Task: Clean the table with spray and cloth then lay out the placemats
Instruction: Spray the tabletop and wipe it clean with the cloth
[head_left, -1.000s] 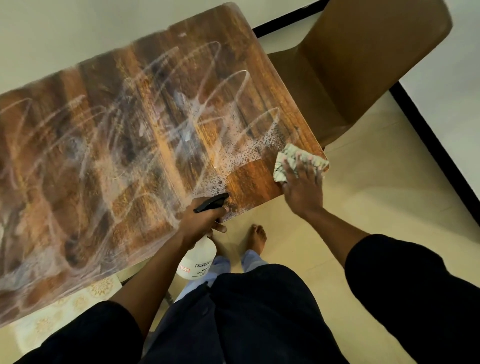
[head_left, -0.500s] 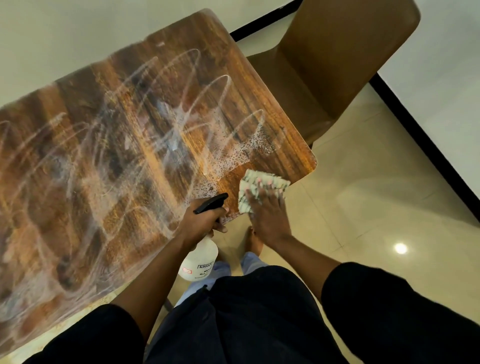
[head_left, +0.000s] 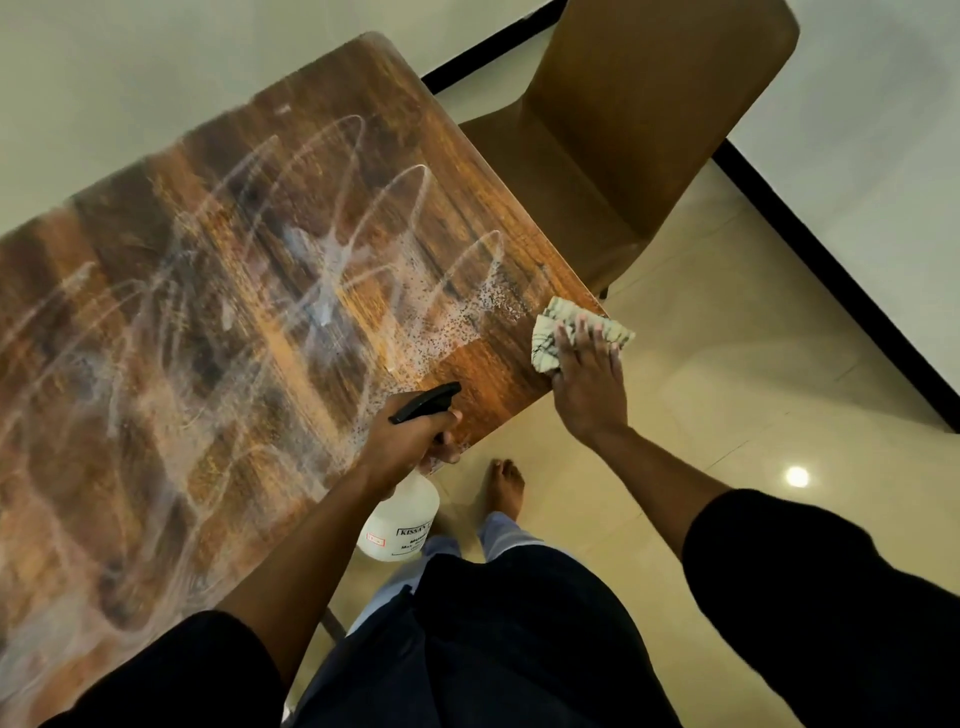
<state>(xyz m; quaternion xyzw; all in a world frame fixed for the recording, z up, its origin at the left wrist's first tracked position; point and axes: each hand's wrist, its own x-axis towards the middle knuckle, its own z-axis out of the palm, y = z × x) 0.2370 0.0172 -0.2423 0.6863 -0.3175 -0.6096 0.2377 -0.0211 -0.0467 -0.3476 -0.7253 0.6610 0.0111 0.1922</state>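
The wooden table (head_left: 171, 395) is streaked with wet wipe arcs and spray droplets. My right hand (head_left: 589, 384) presses a pale patterned cloth (head_left: 558, 325) flat on the table's near right corner, and part of the cloth hangs past the edge. My left hand (head_left: 410, 436) grips a white spray bottle (head_left: 400, 525) with a black trigger head at the table's near edge; the bottle body hangs below the tabletop. No placemats show.
A brown chair (head_left: 623, 130) stands at the table's right end, close to the corner. Beyond it a black skirting strip (head_left: 831, 270) runs along the wall. Cream tiled floor (head_left: 727, 322) lies right of the table, with my bare foot (head_left: 506, 480) by the near edge.
My right hand slid the cloth from the near edge beside the bottle out to the right corner. The left hand and bottle stayed put.
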